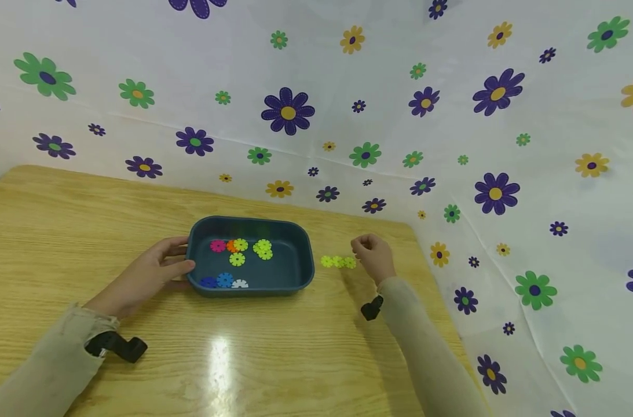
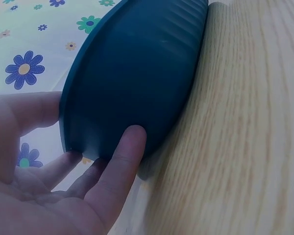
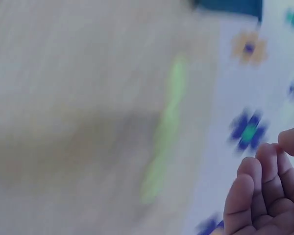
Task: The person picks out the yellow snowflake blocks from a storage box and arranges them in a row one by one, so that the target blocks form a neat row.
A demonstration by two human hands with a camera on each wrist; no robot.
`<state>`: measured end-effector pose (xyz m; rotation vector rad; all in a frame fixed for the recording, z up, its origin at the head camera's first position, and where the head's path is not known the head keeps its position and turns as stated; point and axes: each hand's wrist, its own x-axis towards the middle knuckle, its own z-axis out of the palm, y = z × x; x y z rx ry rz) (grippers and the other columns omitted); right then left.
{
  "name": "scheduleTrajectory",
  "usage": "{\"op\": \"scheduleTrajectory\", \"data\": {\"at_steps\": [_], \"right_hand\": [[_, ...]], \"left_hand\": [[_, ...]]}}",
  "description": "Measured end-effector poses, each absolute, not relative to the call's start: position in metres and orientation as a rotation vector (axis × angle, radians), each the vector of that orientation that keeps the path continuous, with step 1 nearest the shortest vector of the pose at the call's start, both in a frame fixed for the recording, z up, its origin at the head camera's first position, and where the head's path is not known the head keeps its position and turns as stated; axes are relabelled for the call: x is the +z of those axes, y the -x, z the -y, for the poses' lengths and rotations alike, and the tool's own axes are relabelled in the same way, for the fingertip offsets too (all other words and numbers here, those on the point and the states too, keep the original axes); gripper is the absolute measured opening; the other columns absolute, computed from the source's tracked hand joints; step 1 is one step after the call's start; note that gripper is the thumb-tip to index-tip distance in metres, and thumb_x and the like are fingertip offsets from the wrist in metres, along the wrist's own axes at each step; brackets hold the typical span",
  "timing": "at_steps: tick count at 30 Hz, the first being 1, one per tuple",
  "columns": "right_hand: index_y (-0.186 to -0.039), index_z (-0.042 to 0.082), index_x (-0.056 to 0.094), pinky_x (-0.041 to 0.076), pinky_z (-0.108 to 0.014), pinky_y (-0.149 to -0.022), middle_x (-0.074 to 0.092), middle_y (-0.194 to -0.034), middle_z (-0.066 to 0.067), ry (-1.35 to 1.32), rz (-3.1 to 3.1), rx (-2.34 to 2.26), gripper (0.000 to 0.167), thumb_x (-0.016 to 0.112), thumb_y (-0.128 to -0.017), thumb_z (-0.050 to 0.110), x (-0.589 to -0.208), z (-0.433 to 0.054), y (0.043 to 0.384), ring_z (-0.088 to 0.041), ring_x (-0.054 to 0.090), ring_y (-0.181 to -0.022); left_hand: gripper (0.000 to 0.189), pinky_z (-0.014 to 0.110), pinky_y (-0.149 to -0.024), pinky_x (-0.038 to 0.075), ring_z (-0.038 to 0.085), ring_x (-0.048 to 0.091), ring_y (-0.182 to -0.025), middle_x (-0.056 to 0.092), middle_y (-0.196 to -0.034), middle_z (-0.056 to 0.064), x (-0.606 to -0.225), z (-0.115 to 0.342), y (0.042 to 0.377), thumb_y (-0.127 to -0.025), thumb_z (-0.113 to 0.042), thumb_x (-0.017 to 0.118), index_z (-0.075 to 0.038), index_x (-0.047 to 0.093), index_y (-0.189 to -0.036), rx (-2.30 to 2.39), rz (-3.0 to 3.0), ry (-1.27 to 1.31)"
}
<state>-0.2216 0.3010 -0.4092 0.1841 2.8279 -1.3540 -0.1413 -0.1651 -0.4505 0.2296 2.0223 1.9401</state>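
Note:
A dark blue plastic bin (image 1: 248, 292) stands on the wooden table with flower-shaped notched discs inside. My left hand (image 1: 162, 263) is at its left end, thumb at the rim and straight fingers (image 2: 130, 142) against the outer wall. In the bin lie several yellow-green discs (image 1: 237, 259), a pink disc (image 1: 218, 246), an orange disc (image 1: 231, 247), blue discs (image 1: 224, 280) and a white disc (image 1: 240, 284). Right of it, three yellow-green discs (image 1: 338, 262) form a row on the table. My right hand (image 1: 373, 256) hovers beside the row's right end, fingers loosely bent, no object visible in them.
The wooden table (image 1: 274, 353) reaches back to a white cloth (image 1: 201, 92) printed with flowers, which also hangs along the right side. Each wrist wears a black camera mount (image 1: 118, 346). The right wrist view is blurred over the table.

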Motion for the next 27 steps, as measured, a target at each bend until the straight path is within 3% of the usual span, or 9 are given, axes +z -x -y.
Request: {"op": "scheduleTrajectory", "data": {"at_steps": [3,8,12,27], "right_hand": [[-0.117,0.003,0.07,0.06,-0.05,-0.089,0.07,-0.104,-0.012,-0.026,-2.812,-1.368,0.03,0.063,-0.102,0.028,-0.393,-0.267,0.221,-0.036,0.066,-0.099],[-0.118,0.009,0.07,0.061,-0.042,-0.083,0.072,-0.106,-0.012,0.183,-2.758,-1.274,0.027,0.066,-0.102,0.03,-0.375,-0.217,0.221,-0.035,0.068,-0.098],[-0.116,0.012,0.072,0.06,-0.034,-0.08,0.072,-0.103,-0.005,0.266,-2.763,-1.123,0.025,0.069,-0.101,0.032,-0.371,-0.189,0.225,-0.026,0.068,-0.094],[-0.117,0.007,0.074,0.061,-0.027,-0.07,0.071,-0.1,-0.004,0.224,-2.621,-0.612,0.032,0.075,-0.097,0.032,-0.389,-0.128,0.241,-0.015,0.065,-0.077]], "left_hand": [[0.077,0.04,-0.094,0.061,0.046,0.046,-0.138,0.03,-0.159,0.031,-0.451,0.167,0.141,-0.106,-0.026,0.062,-0.002,0.017,-0.163,1.934,-2.032,-0.223],[0.078,0.04,-0.093,0.061,0.047,0.045,-0.139,0.029,-0.16,0.031,-0.451,0.167,0.142,-0.106,-0.028,0.063,-0.002,0.018,-0.163,1.924,-2.041,-0.218],[0.078,0.041,-0.092,0.061,0.047,0.046,-0.138,0.03,-0.16,0.031,-0.45,0.166,0.141,-0.105,-0.029,0.063,-0.003,0.018,-0.163,1.917,-2.048,-0.219],[0.077,0.041,-0.093,0.061,0.048,0.046,-0.138,0.03,-0.159,0.032,-0.449,0.166,0.141,-0.105,-0.024,0.064,-0.002,0.018,-0.163,1.948,-2.025,-0.21]]}}
